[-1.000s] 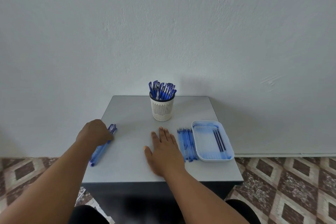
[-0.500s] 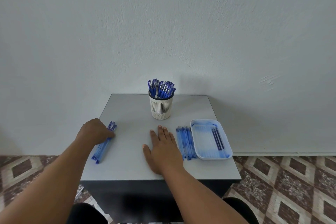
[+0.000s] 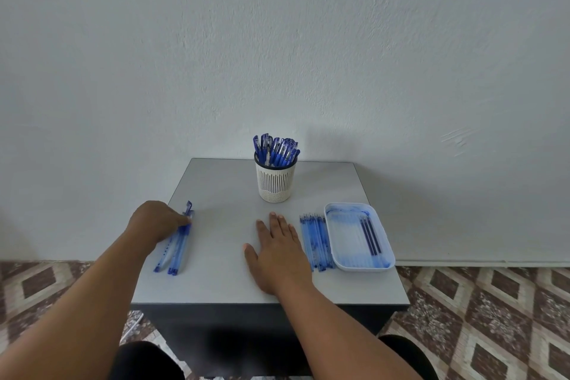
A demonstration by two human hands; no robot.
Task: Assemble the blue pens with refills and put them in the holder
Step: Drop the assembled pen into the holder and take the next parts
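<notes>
- Step in hand, by my read: picking up an empty pen body to start the next pen. Nothing is lifted yet.
- Left hand (image 3: 157,220) lies over the top end of the loose pen barrels (image 3: 175,248) at the table's left edge. Fingers curl down onto them and seem to close round one, but the grip itself is hidden under the knuckles, so can't tell for sure.
- Right hand (image 3: 279,251) lies flat on the table (image 3: 225,225), fingers straight and a little spread, holding nothing.
- Refills: a row of pale ones (image 3: 316,241) just right of the right hand, touching or nearly touching the tray (image 3: 382,265); three dark refills (image 3: 370,236) lie inside the tray (which is blue-stained).
- Holder (image 3: 275,180) stands at the back centre, already packed w/ capped blue pens (image 3: 276,149), well apart from both hands.
- Next move likely needs: left hand lifts one barrel clear of its neighbours w/o dragging them off the edge; right hand shifts right to pinch one refill, then feeds it into the barrel's open end.
- Risk: barrels sit close to the edge and could roll off.
</notes>
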